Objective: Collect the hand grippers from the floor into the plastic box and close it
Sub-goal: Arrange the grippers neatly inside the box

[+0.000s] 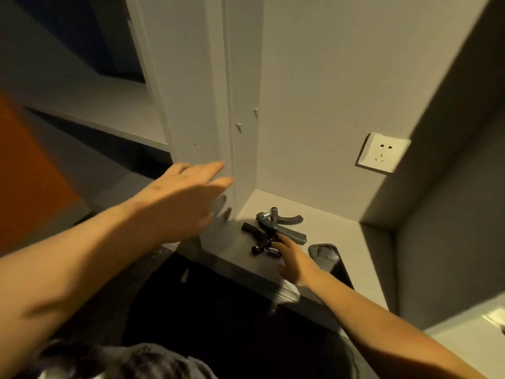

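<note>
Dark clothing (pixel 218 337) is filling the bottom of the view, with both bare forearms reaching out over it. The right hand (pixel 293 259) is the nearer one to the hand grippers (pixel 278 231), which are lying in a small heap on the floor (pixel 336 225) of a pale alcove, just ahead of its fingertips. Its fingers are stretching forward, slightly apart, the index tip touching the heap's near end and gripping nothing. The longest grey handle is running left to right across the reach. The left hand (pixel 188 198) is hovering higher, fingers straight and together, close by the white upright panel (pixel 243 149); whether they are touching it I cannot tell. Panel and back wall are hemming the heap in, and a dark container (pixel 341 272) is sitting just right of the wrist, so the open room is lying toward the camera.
</note>
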